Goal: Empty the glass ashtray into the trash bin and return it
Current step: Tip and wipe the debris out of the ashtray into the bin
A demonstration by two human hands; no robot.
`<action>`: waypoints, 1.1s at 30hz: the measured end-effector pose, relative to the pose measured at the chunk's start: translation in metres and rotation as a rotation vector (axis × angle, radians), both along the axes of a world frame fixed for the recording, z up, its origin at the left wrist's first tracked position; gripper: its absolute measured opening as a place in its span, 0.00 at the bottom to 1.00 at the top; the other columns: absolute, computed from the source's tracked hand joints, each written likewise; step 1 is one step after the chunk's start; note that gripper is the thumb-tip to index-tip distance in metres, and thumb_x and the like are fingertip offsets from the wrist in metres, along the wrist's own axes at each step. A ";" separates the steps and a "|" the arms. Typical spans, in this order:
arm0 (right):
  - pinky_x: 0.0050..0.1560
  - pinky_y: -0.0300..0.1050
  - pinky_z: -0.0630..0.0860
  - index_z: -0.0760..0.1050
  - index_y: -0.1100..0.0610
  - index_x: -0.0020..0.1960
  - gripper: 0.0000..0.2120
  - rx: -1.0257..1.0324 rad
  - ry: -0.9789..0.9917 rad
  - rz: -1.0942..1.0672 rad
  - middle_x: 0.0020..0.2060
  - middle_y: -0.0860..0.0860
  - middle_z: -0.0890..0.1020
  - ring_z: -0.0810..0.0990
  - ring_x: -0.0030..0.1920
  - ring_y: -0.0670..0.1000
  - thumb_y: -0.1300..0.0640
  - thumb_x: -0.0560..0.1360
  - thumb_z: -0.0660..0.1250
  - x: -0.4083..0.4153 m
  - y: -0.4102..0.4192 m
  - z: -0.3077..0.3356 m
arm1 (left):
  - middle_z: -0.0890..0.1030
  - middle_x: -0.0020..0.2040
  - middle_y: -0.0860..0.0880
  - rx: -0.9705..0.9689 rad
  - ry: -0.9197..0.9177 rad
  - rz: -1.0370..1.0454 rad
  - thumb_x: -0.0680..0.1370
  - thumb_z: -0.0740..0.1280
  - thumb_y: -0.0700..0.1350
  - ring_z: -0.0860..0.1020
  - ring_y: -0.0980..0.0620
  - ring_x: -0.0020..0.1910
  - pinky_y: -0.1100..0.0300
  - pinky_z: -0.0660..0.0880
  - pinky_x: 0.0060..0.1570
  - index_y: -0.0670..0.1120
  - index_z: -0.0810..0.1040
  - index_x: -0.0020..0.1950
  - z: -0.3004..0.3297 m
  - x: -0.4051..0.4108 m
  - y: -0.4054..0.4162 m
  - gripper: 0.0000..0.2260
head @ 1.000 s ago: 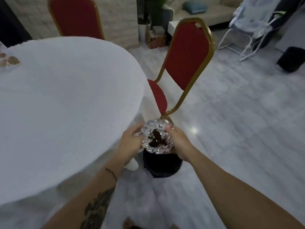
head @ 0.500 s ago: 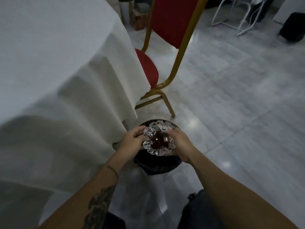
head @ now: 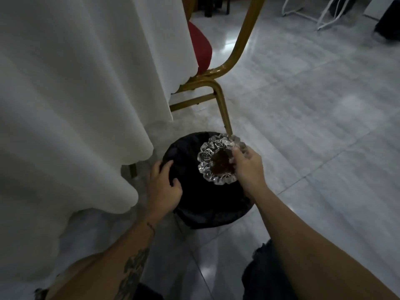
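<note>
Fingers of my right hand (head: 249, 167) pinch one scalloped clear glass ashtray (head: 207, 158) over one round black trash bin (head: 205, 204); my left hand (head: 164, 187) grips its rim.

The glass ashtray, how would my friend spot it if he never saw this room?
Find the big white tablecloth hanging down on the left, then the round black trash bin on the floor beside it. Above the bin, the right hand grips the glass ashtray by its rim. It is the only sparkly, see-through thing there, with a bumpy scalloped edge and brown mess inside.
</note>
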State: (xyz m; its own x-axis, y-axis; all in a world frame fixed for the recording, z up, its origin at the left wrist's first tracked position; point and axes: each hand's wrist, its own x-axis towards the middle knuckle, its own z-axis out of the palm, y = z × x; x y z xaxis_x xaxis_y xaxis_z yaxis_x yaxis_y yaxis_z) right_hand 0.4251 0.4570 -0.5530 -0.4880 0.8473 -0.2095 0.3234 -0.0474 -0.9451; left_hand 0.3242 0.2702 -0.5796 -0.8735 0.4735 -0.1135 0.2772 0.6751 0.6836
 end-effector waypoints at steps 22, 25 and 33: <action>0.23 0.47 0.71 0.79 0.62 0.64 0.21 1.436 -0.156 0.531 0.42 0.57 0.85 0.82 0.34 0.63 0.66 0.72 0.64 -0.029 0.040 -0.013 | 0.61 0.79 0.45 0.020 0.155 -0.076 0.73 0.66 0.42 0.62 0.44 0.77 0.44 0.64 0.75 0.41 0.65 0.77 -0.045 -0.021 0.015 0.31; 0.23 0.46 0.70 0.81 0.61 0.63 0.20 1.541 -0.088 0.574 0.42 0.56 0.85 0.83 0.36 0.61 0.66 0.74 0.62 -0.030 0.038 -0.006 | 0.59 0.80 0.47 0.003 0.145 -0.078 0.74 0.66 0.42 0.60 0.45 0.78 0.44 0.62 0.75 0.43 0.64 0.78 -0.043 -0.022 0.015 0.31; 0.22 0.48 0.72 0.79 0.58 0.64 0.19 1.661 -0.040 0.745 0.44 0.56 0.85 0.81 0.36 0.59 0.67 0.76 0.61 -0.031 0.033 -0.006 | 0.60 0.80 0.50 -0.019 0.128 -0.116 0.74 0.65 0.43 0.60 0.48 0.78 0.46 0.62 0.76 0.45 0.65 0.77 -0.033 -0.024 0.016 0.30</action>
